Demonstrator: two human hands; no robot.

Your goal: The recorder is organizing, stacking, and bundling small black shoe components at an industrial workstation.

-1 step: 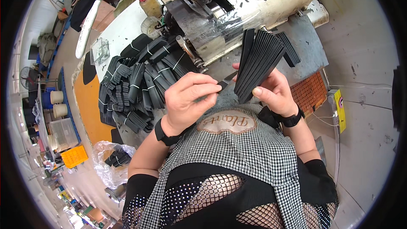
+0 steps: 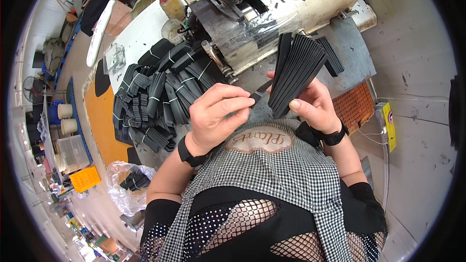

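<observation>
My right hand [image 2: 315, 106] grips a fanned stack of black strips [image 2: 298, 75], its thumb pressed on the near end. The strips stand tilted upward and spread apart at the far end. Just left of the stack, my left hand [image 2: 218, 114] pinches one thin black strip [image 2: 260, 91] between thumb and fingertips. That strip's far end reaches close to the stack; whether they touch is hard to tell. Another small group of black strips [image 2: 331, 56] lies on the grey metal surface beyond my right hand. Many tied bundles of black strips [image 2: 167, 85] are heaped left of my hands.
A worn off-white machine [image 2: 286, 24] stands ahead, clear plastic over its front. At its left are a red-tipped bottle [image 2: 170, 2] and a clear cup [image 2: 172, 30]. A plastic bag [image 2: 127, 196] with black pieces is at lower left. A yellow sign [image 2: 388, 126] is at right.
</observation>
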